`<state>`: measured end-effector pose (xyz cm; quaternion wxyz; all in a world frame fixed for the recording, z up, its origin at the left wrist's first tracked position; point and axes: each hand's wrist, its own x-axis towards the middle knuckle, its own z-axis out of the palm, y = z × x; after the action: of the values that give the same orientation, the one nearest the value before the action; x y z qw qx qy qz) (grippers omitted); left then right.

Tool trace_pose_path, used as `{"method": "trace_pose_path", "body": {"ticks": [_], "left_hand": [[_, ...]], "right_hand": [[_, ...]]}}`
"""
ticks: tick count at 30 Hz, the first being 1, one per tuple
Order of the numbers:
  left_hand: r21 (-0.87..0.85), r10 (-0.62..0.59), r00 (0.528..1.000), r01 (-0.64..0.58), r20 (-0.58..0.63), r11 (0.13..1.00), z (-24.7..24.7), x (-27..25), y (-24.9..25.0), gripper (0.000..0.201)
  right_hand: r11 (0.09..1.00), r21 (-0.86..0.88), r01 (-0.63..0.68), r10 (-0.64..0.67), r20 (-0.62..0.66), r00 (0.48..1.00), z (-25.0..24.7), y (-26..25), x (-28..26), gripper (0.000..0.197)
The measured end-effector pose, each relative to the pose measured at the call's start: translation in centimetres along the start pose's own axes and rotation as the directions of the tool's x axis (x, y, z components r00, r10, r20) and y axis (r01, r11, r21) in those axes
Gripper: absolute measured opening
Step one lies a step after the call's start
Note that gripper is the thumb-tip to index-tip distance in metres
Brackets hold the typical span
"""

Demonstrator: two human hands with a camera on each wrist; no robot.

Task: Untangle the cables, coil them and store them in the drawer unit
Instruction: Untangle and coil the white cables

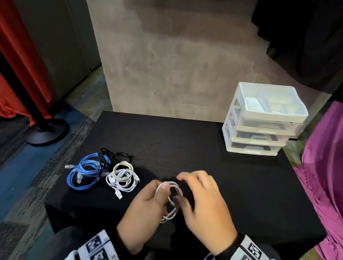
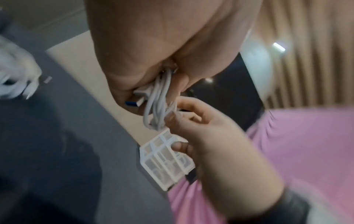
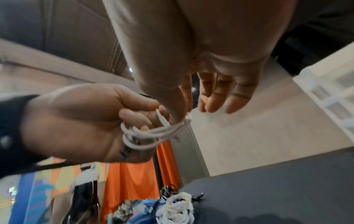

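Centrally, left hand (image 1: 147,209) fingers curled round a coiled white cable (image 1: 169,199) above the black surface (image 1: 246,183), right hand (image 1: 202,206) fingers spread, thumb touching the coil, drawer unit (image 1: 263,120) at far right corner.

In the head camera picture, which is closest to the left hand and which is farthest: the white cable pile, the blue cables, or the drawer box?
From the left hand, in the head view:
1. White cable pile, just to its left on the table.
2. Blue cables, farther left, beside the white pile.
3. Drawer unit, far off at the table's back right corner.
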<state>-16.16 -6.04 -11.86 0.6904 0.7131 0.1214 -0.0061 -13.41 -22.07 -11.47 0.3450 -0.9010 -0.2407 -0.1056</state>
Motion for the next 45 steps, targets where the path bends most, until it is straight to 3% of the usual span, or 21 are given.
{"method": "trace_pose_path", "body": {"ticks": [2, 4, 8, 11, 13, 16, 17, 18, 20, 21, 22, 23, 26, 28, 32, 36, 40, 43, 45], "left_hand": [[-0.222, -0.092, 0.995, 0.099, 0.041, 0.97, -0.3, -0.1, 0.5, 0.029], [-0.245, -0.082, 0.996, 0.089, 0.038, 0.965, -0.5, -0.2, 0.8, 0.028], [-0.05, 0.058, 0.998, -0.058, -0.002, 0.997, -0.3, 0.0, 0.4, 0.032], [0.266, 0.285, 0.956, -0.293, 0.069, 0.918, -0.8, 0.0, 0.4, 0.03], [0.399, 0.364, 0.921, -0.39, 0.14, 0.83, -1.0, 0.0, 1.0, 0.027], [0.45, 0.367, 0.914, -0.405, 0.175, 0.796, -1.1, 0.3, 1.5, 0.025], [0.478, 0.359, 0.914, -0.405, 0.189, 0.78, -1.1, 0.5, 1.4, 0.026], [0.523, 0.356, 0.911, -0.41, 0.206, 0.747, -1.2, 0.7, 1.2, 0.028], [0.614, 0.358, 0.899, -0.435, 0.253, 0.658, -1.5, 1.0, 0.9, 0.035], [0.635, 0.357, 0.895, -0.443, 0.269, 0.632, -1.6, 1.1, 0.9, 0.038], [0.63, 0.351, 0.895, -0.444, 0.276, 0.637, -1.6, 1.2, 0.9, 0.039], [0.589, 0.342, 0.899, -0.438, 0.275, 0.679, -1.7, 1.2, 0.9, 0.038], [0.346, 0.262, 0.933, -0.337, 0.246, 0.875, -1.5, 0.9, 0.6, 0.033], [0.173, 0.167, 0.959, -0.209, 0.23, 0.962, -1.2, 0.6, 0.6, 0.034], [-0.064, 0.047, 0.974, -0.034, 0.221, 0.997, -0.4, 0.2, 1.1, 0.038], [-0.115, 0.024, 0.987, -0.006, 0.159, 0.993, 0.0, 0.0, 1.1, 0.033], [0.009, 0.104, 0.99, -0.106, 0.094, 0.994, -0.1, 0.1, 0.9, 0.034], [0.18, 0.22, 0.971, -0.235, 0.099, 0.955, -0.2, 0.3, 0.4, 0.028], [0.241, 0.257, 0.957, -0.283, 0.136, 0.928, -0.1, 0.3, 0.0, 0.018]], "right_hand": [[0.994, -0.045, 0.105, -0.107, -0.05, 0.993, -0.2, -0.1, -0.2, 0.011], [0.989, 0.01, 0.15, -0.149, -0.02, 0.989, 0.2, -0.4, -0.7, 0.002], [0.941, 0.331, -0.067, 0.063, 0.021, 0.998, 1.5, -0.5, -1.3, 0.007], [0.789, 0.557, -0.26, 0.257, 0.085, 0.963, 1.3, -0.5, -0.6, 0.012], [0.713, 0.628, -0.313, 0.319, 0.107, 0.942, 0.6, -0.7, -0.4, 0.016], [0.693, 0.656, -0.299, 0.328, 0.083, 0.941, 0.3, -1.1, -0.4, 0.013], [0.638, 0.708, -0.301, 0.333, 0.099, 0.938, 0.3, -1.1, -0.5, 0.009], [0.523, 0.788, -0.325, 0.35, 0.149, 0.925, 0.4, -1.1, -0.5, 0.007], [0.094, 0.91, -0.403, 0.389, 0.339, 0.856, 0.2, -1.2, -0.5, 0.017], [-0.046, 0.909, -0.414, 0.377, 0.4, 0.835, 0.0, -1.0, -0.4, 0.019], [-0.078, 0.906, -0.417, 0.372, 0.414, 0.83, -0.2, -0.8, -0.4, 0.022], [-0.003, 0.91, -0.415, 0.383, 0.385, 0.84, -0.3, -0.4, -0.4, 0.023], [0.598, 0.73, -0.332, 0.418, 0.069, 0.906, -0.4, 0.9, -0.3, 0.009], [0.758, 0.595, -0.267, 0.369, -0.054, 0.928, -0.4, 1.4, -0.3, 0.01], [0.887, 0.413, -0.205, 0.303, -0.185, 0.935, 0.0, 1.1, -0.3, 0.013], [0.925, 0.33, -0.19, 0.268, -0.209, 0.94, 0.2, 0.4, -0.6, 0.012], [0.928, 0.333, -0.17, 0.191, -0.031, 0.981, 0.1, -0.4, -1.1, 0.028], [0.978, 0.172, -0.116, 0.121, -0.014, 0.993, 0.1, 0.2, -1.2, 0.037], [0.978, 0.166, -0.129, 0.136, -0.033, 0.99, 0.1, 0.5, -1.2, 0.037]]}}
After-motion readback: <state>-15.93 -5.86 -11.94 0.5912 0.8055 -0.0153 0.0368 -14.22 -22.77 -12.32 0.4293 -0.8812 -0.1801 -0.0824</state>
